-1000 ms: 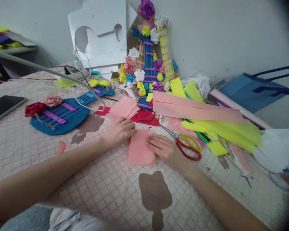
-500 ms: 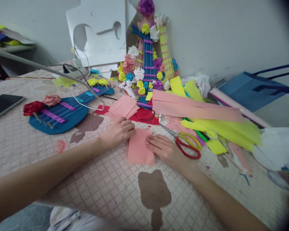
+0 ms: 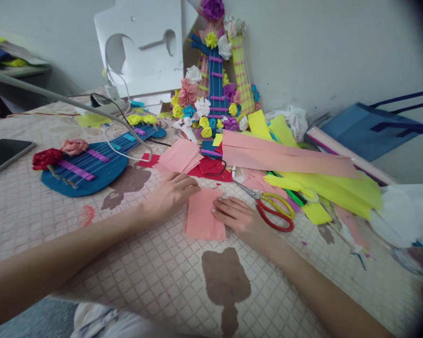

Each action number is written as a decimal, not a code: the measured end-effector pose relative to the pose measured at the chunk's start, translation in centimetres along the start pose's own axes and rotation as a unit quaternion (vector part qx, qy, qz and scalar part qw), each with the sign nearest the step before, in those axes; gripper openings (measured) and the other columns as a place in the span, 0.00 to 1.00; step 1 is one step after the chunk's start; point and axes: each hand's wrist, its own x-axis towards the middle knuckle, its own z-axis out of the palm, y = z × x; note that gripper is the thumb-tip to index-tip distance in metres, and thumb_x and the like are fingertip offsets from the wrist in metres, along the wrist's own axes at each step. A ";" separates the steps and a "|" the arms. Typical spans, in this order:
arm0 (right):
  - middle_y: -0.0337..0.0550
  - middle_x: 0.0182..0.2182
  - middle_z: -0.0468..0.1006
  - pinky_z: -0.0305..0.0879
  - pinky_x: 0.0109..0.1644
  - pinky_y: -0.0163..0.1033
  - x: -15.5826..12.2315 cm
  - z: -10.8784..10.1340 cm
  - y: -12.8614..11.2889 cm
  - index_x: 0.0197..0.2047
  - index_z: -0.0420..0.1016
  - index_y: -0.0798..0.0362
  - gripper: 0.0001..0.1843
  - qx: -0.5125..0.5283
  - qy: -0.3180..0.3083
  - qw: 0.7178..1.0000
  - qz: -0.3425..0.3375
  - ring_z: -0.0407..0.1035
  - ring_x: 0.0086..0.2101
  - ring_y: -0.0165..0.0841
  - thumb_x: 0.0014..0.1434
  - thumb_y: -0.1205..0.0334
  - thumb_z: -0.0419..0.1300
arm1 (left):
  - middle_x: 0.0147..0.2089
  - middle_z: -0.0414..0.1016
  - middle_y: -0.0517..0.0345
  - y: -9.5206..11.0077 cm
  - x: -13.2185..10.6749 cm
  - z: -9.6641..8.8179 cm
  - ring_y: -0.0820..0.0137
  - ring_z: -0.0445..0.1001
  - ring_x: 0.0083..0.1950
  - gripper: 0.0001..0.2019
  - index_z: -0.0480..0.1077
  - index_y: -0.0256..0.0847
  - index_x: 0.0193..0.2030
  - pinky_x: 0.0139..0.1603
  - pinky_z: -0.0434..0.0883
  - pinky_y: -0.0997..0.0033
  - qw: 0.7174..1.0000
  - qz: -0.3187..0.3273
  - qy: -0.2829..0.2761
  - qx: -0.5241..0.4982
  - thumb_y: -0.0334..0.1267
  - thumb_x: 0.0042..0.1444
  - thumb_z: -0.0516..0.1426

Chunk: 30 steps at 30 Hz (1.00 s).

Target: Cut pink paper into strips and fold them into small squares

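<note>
A rectangle of pink crepe paper (image 3: 205, 219), seemingly in layers, lies on the table in front of me. My left hand (image 3: 172, 193) rests at its upper left edge, fingers stretched out and pointing right. Against the right edge of the paper lies my right hand (image 3: 238, 217), its fingers flat and a little apart. Just beyond my left hand is a loose pile of pink crepe paper pieces (image 3: 179, 156), partly over a red sheet (image 3: 211, 170). Scissors (image 3: 275, 211) with red and yellow handles lie close to my right hand.
A blue toy guitar (image 3: 88, 164) with paper flowers lies at left, near a phone (image 3: 7, 155). A glue gun (image 3: 185, 126) stands before decorated guitars (image 3: 216, 89) at the wall. Long pink strips (image 3: 285, 155) and yellow paper (image 3: 341, 192) lie at right. A white cable (image 3: 74, 101) crosses the left.
My left hand's fingers have flattened and stretched out along the upper left of the pink paper. My right hand has hardly moved, and the paper stays in place.
</note>
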 end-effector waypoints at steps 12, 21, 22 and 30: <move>0.51 0.55 0.71 0.58 0.62 0.53 0.0 -0.2 -0.1 0.58 0.67 0.56 0.21 0.014 -0.009 1.000 0.008 0.62 0.58 0.40 0.64 0.73 0.48 | 0.57 0.70 0.45 3.4 -0.9 1.2 0.61 0.66 0.60 0.14 0.68 0.34 0.53 0.63 0.61 0.55 0.994 0.014 -0.072 -0.076 0.36 0.63 0.50; 0.50 0.61 0.64 0.53 0.66 0.50 2.5 -0.9 -0.9 0.63 0.60 0.59 0.24 0.087 -0.006 0.993 0.084 0.54 0.62 0.37 0.67 0.60 0.47 | 0.57 0.70 0.48 3.2 -0.8 1.2 0.62 0.64 0.62 0.17 0.65 0.36 0.57 0.66 0.56 0.54 0.992 0.002 -0.097 -0.075 0.38 0.64 0.50; 0.52 0.62 0.61 0.50 0.66 0.52 2.7 -0.6 -1.0 0.65 0.57 0.60 0.26 0.077 -0.021 0.993 0.086 0.51 0.63 0.38 0.67 0.57 0.47 | 0.57 0.70 0.48 3.2 -0.8 1.3 0.62 0.64 0.62 0.17 0.65 0.36 0.56 0.66 0.56 0.54 0.992 0.000 -0.099 -0.075 0.38 0.64 0.50; 0.50 0.67 0.48 0.42 0.67 0.56 2.1 1.1 0.1 0.69 0.43 0.57 0.32 0.049 -0.094 0.984 0.146 0.41 0.66 0.39 0.67 0.52 0.45 | 0.59 0.69 0.48 3.4 -1.2 1.3 0.62 0.63 0.63 0.15 0.66 0.37 0.55 0.65 0.55 0.54 0.994 -0.005 -0.099 -0.055 0.38 0.66 0.47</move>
